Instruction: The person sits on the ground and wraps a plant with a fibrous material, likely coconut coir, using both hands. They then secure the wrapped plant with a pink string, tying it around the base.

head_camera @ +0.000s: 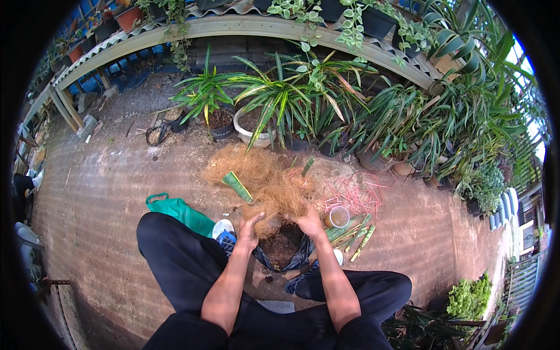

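Observation:
Both my hands grip a tangle of brown coconut fibre (276, 199) in front of my knees. My left hand (248, 230) has its left side, thumb on top; my right hand (309, 221) has the right side. A cut green snake plant leaf piece (237, 186) with yellow edges rises at the left of the fibre. Just below my hands, a black plastic bag (302, 258) lies open with dark soil (278, 253) in it. A larger heap of loose fibre (240, 164) sits beyond. Another leaf piece (308, 166) stands upright behind my right hand.
Pink plastic strings (354, 192) are strewn to the right. Near them are a clear cup of brownish liquid (339, 217) and cut snake plant leaves (362, 240). A green bag (181, 212) lies by my left knee. Potted plants (258, 127) line the far side beneath a shelf (262, 27).

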A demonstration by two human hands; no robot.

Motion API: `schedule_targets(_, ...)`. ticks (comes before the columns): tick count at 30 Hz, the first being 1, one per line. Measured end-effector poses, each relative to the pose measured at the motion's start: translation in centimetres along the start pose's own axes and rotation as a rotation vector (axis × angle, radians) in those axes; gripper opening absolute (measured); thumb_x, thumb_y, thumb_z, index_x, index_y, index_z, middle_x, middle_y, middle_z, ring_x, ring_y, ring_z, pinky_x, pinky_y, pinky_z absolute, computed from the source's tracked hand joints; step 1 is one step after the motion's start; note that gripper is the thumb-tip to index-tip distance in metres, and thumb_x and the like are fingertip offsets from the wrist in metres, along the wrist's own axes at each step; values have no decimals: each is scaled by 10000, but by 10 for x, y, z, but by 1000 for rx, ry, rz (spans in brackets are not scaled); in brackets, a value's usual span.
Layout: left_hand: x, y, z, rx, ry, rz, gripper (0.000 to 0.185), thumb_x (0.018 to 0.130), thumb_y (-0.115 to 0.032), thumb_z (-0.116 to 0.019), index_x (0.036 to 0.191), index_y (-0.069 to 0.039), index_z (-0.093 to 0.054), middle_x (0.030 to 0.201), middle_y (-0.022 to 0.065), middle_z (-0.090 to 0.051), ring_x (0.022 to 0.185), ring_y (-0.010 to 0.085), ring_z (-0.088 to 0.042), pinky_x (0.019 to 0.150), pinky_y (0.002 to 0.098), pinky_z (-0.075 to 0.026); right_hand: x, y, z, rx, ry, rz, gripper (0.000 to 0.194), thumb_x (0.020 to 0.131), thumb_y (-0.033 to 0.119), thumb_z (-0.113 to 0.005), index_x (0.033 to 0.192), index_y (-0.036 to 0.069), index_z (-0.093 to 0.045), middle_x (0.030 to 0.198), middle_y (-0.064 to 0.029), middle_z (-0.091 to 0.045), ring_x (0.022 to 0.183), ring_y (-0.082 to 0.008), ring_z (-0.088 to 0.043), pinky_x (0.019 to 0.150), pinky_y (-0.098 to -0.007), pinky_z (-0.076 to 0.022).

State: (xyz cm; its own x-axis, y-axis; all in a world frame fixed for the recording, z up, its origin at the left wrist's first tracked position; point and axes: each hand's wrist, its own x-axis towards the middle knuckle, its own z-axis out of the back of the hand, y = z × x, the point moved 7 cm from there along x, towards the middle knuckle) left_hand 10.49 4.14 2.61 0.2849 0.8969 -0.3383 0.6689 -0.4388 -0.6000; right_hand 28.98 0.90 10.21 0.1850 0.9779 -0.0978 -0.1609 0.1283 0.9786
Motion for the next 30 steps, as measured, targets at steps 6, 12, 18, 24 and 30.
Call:
schedule_targets(6,-4,-8,-11,105,-25,-75,543,753,2,-736,1248,-2,-513,1114,120,-638,992,245,-642,857,399,-541,2,-8,-12,-119,61,71,566,757,-44,-614,1315,-39,-518,1282,-157,-599,1185,-217,-552,1038,-311,-390)
schedule_targets(12,-12,-16,-21,229,-30,-143,509,730,26,-758,1192,21,-544,1075,115,-661,944,219,-657,850,356,-538,1,-3,-22,29,6,28,562,760,-20,-590,1318,-26,-524,1248,-158,-615,1173,-226,-555,1031,-314,-390)
schedule_targets(18,-14,-12,-31,289,85,-134,483,709,40,-771,1148,20,-572,1042,99,-678,917,198,-665,839,330,-545,-4,3,-17,76,-78,-138,432,840,67,-613,1262,-18,-571,1180,-129,-641,1083,-214,-585,951,-328,-440)
schedule_targets(24,-15,-8,-32,325,160,-130,519,694,60,-773,1161,12,-551,1047,91,-669,919,185,-660,851,328,-545,4,-34,-8,363,-181,-253,292,870,189,-626,1094,3,-638,1060,-87,-668,959,-183,-612,852,-328,-470)
schedule_targets(30,-13,-6,-32,398,166,-146,576,684,41,-796,1189,7,-521,1065,84,-659,929,180,-655,859,325,-541,-1,-41,1,464,-249,-446,266,892,225,-522,997,17,-652,1009,-91,-665,954,-205,-609,864,-333,-463)
